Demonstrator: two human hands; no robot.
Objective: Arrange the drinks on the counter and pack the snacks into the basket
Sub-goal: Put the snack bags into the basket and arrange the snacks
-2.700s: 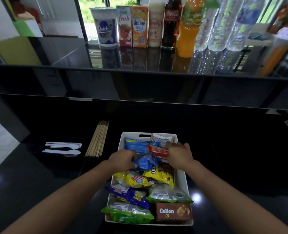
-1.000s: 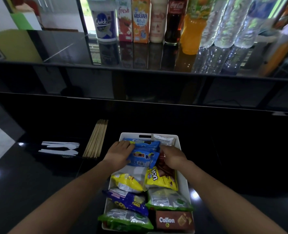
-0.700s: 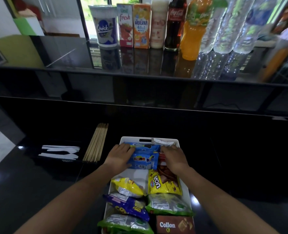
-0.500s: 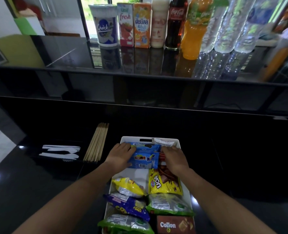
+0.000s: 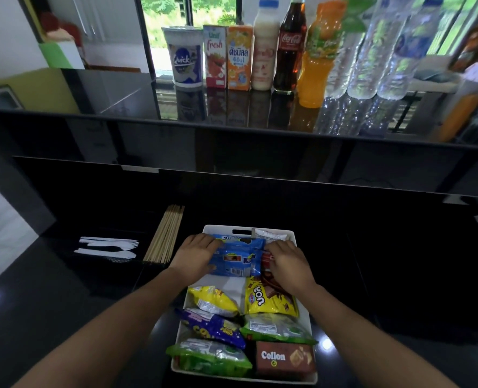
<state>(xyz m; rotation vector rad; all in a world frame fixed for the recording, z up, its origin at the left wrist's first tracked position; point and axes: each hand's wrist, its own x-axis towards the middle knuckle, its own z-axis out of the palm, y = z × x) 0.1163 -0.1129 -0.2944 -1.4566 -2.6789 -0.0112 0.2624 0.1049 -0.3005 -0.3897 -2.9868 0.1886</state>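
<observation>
left hand (image 5: 195, 254) has its fingers curled round the blue packet (image 5: 237, 260) at the far end of the white basket (image 5: 221, 228). right hand (image 5: 286, 261) fingers bend down at the packet's right edge, can't tell what they're pinching.

The only view comes from a wide-angle camera on the person's head, facing forward and down. The white basket (image 5: 221, 228) sits close below it; the upper counter (image 5: 114, 91) stands farther ahead (its right end looks smeared, perhaps by lens distortion).
</observation>
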